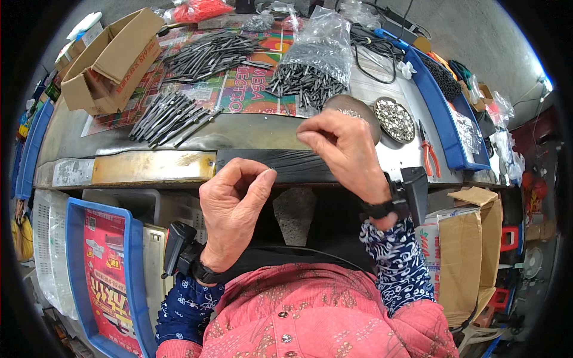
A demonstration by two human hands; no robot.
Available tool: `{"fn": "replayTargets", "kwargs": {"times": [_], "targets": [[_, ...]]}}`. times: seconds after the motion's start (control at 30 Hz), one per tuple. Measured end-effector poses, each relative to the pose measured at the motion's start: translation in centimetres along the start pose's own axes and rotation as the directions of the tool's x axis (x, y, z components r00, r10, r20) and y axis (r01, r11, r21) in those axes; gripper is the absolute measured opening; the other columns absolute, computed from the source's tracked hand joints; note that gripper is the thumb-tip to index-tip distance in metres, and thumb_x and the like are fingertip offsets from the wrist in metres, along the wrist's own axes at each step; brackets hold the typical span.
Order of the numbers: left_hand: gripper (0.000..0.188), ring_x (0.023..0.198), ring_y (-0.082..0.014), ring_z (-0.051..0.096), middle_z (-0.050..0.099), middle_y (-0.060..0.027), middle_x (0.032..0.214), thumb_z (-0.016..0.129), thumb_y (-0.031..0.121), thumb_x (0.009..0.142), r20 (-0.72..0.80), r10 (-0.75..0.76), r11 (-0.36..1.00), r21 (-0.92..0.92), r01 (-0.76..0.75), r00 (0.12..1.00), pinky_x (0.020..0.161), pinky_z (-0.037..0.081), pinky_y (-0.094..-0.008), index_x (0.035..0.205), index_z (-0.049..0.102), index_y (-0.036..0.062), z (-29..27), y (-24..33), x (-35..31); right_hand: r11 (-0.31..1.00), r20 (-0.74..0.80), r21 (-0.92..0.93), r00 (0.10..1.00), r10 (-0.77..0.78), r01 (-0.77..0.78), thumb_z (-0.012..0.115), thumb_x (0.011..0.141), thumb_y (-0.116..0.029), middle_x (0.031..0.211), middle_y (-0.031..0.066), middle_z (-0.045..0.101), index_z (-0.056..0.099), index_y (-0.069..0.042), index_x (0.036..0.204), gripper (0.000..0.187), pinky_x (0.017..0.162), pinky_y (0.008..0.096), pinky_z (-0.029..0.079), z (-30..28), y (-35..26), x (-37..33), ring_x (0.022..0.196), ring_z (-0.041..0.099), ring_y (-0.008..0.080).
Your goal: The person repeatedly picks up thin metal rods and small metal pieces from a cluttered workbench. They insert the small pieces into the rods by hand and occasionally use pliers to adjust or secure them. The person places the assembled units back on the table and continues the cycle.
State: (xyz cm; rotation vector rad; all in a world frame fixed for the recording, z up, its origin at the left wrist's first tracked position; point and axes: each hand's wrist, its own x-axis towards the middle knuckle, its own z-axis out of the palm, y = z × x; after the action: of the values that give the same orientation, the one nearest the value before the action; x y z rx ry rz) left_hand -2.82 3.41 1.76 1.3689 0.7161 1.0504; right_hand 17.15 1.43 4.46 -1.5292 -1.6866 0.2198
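Note:
My left hand (233, 212) is raised in front of the bench edge, thumb and forefinger pinched together. A tiny pale speck shows at its fingertips, too small to name. My right hand (346, 149) hovers above the bench edge, its fingers also closed in a pinch; what they hold, if anything, is hidden. Just behind it is a round dish (371, 119) of small pieces, partly covered by the hand. Beside that stands a second dish (394, 120) heaped with small shiny metal pieces. Pliers with red handles (428, 156) lie to the right.
Dark slim rods lie in a near bundle (170, 119) and a farther pile (212, 55). Shorter dark pieces (307, 83) spill from a clear plastic bag (322, 36). Cardboard boxes (113, 62) (471, 256) stand back left and lower right. Blue trays (444, 110) (140, 286) flank me.

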Motion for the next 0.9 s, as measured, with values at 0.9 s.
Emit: {"fn": "replayTargets", "kwargs": {"times": [0.9], "targets": [[0.009,0.064,-0.0005,0.049,0.058,0.0037,0.072,0.068,0.008,0.090,0.006,-0.087,0.977,-0.195,0.087,0.996,0.056,0.038,-0.0161,0.088,0.064,0.0008,-1.6,-1.0,-0.7,0.896,0.058,-0.406,0.984,-0.168,0.177,0.062,0.076,-0.002,0.082,0.0181,0.061,0.061,0.004,0.086,0.012,0.068,0.0398,0.052,2.4,0.5,2.6,0.075,0.064,0.0349]]}}
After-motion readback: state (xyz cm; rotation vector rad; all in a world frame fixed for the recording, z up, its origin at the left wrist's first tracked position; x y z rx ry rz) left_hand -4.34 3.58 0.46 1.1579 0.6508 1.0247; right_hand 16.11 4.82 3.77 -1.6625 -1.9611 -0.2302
